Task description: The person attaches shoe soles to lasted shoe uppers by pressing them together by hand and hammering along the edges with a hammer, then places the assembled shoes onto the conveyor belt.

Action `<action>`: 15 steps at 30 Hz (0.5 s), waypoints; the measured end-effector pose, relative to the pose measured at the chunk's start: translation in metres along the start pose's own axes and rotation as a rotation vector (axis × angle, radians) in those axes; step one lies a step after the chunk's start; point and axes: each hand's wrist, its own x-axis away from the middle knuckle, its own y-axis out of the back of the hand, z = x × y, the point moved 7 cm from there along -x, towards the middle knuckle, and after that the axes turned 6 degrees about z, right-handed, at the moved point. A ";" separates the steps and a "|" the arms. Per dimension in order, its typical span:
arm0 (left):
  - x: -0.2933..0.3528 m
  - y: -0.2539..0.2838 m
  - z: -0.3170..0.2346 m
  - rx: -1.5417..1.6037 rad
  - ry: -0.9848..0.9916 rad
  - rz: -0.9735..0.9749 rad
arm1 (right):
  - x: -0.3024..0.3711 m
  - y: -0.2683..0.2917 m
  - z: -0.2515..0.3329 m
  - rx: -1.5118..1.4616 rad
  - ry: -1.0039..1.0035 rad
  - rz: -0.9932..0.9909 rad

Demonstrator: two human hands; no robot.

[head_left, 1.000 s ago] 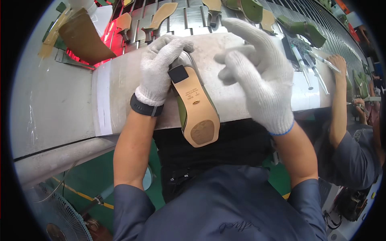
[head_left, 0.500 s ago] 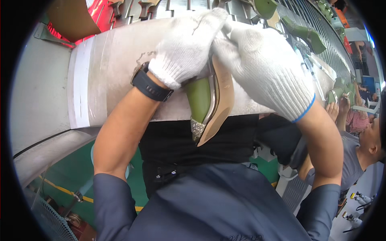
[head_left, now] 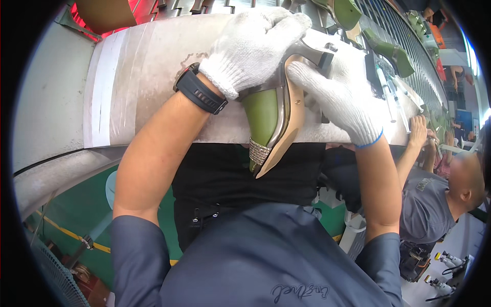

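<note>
A green high-heeled shoe [head_left: 263, 117] is held on its side over the worktable's near edge. Its pointed toe faces me, with a glittering band across it; the tan sole [head_left: 291, 123] is turned right and the grey heel [head_left: 318, 55] points away to the right. My left hand [head_left: 253, 48], in a white knit glove, is closed round the back of the shoe. From the right, my gloved right hand [head_left: 340, 92] grips it too, thumb laid on the sole close to the heel. Its other fingers are partly hidden.
Syringe-like tubes [head_left: 391, 97] lie on the pale worktable [head_left: 158, 77], right of my hands. Beyond it, a slatted conveyor [head_left: 394, 25] carries more green shoes [head_left: 391, 51]. A co-worker [head_left: 429, 199] in grey is at the right. A red-lit opening [head_left: 110, 33] stands at the far left.
My right hand has shifted down from beside my left hand, and its thumb now rests on the sole. The heel has come into view. The shoe has moved slightly right.
</note>
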 end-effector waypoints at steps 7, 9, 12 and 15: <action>0.013 -0.013 -0.032 -0.753 -0.418 -0.116 | -0.001 -0.003 0.019 0.280 0.285 -0.097; 0.014 -0.014 -0.039 -0.773 -0.431 -0.130 | -0.002 0.001 0.016 0.159 0.189 -0.033; 0.013 -0.011 -0.034 -0.734 -0.355 -0.088 | 0.002 0.002 0.000 0.015 -0.065 0.092; 0.014 -0.012 -0.028 -0.695 -0.381 -0.092 | 0.007 -0.004 -0.007 -0.049 -0.096 0.089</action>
